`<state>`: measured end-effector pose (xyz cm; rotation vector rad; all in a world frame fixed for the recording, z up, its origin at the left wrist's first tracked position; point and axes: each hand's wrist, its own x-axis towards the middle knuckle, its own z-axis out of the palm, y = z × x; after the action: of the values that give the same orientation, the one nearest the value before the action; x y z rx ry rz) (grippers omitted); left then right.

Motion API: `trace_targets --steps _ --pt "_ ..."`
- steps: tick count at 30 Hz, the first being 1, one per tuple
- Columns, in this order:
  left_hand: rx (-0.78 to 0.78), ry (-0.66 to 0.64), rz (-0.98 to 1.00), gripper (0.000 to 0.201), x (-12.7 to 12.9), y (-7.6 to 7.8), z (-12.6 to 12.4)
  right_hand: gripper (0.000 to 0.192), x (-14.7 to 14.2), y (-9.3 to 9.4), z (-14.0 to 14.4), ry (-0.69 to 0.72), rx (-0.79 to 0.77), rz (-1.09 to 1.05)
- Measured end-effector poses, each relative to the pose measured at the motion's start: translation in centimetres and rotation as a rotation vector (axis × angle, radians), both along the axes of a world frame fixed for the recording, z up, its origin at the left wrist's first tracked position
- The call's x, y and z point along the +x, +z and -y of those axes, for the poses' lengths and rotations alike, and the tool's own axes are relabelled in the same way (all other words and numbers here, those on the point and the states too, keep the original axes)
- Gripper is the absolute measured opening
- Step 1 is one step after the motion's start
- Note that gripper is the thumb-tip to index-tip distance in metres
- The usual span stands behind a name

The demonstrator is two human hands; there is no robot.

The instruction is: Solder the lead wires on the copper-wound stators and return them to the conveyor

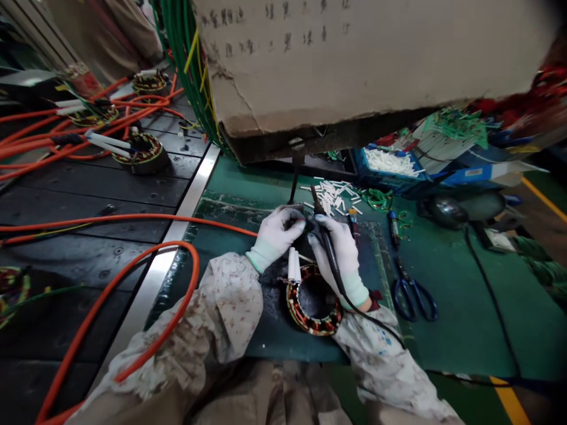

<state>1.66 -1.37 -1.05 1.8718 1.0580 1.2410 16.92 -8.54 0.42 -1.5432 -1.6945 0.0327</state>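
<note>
My left hand (278, 235), in a white glove, is closed in a pinch at the end of an orange cable (221, 224) that comes in from the left. What lies at its fingertips is dark and hard to make out. My right hand (344, 251), also gloved, is closed around a black soldering iron (330, 251) whose cord trails down past my right sleeve. Both hands meet close together above the green mat. Just below them lies a ring-shaped motor stator (291, 307) with copper windings. White sleeves (294, 265) stand up at its upper left edge.
A large cardboard box (354, 65) overhangs the bench. Beyond my hands lie scattered short white tubes (334, 196) and a blue bin (385, 182) of more. Blue-handled scissors (414, 298) rest at right. On the dark conveyor at left stand further stators (144, 159) with orange cables.
</note>
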Motion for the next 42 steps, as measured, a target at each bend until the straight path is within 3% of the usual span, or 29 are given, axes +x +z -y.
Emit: trace_targets --steps 4,8,11,17,32,34,36,39,41,42 --pt "-0.07 -0.024 0.05 0.005 0.1 0.0 -0.3 0.034 0.0 -0.5 0.6 0.005 0.035 -0.09" --pt "-0.13 -0.036 0.066 0.005 0.0 -0.1 -0.5 0.018 0.6 -0.6 1.8 -0.077 0.335 -0.191" --pt "-0.13 -0.045 0.069 0.004 0.0 -0.2 -0.5 0.025 1.0 -0.5 2.5 -0.071 0.468 -0.136" --pt "-0.138 -0.055 0.073 0.003 0.0 -0.2 -0.5 0.031 1.0 -0.3 2.4 0.001 0.505 -0.109" --pt "-0.087 -0.016 0.009 0.004 0.1 0.1 -0.4 0.027 0.8 -0.5 2.3 0.013 0.509 -0.096" --pt "-0.075 -0.014 0.006 0.004 0.1 0.0 -0.3 0.022 1.9 -0.4 1.8 -0.063 0.525 -0.087" --pt "-0.059 -0.015 0.01 0.004 0.1 0.0 -0.3 0.022 4.4 -0.5 0.8 -0.269 0.415 -0.048" --pt "-0.041 -0.015 0.025 0.004 0.1 -0.1 -0.2 0.039 10.1 -1.3 -0.8 -0.716 -0.024 0.065" --pt "-0.047 -0.013 0.028 0.004 0.2 -0.1 -0.2 0.044 13.8 -2.3 -1.4 -0.846 -0.32 0.078" --pt "-0.053 -0.014 0.027 0.004 0.2 -0.1 -0.3 0.042 15.4 -2.8 -1.5 -0.866 -0.382 0.075"
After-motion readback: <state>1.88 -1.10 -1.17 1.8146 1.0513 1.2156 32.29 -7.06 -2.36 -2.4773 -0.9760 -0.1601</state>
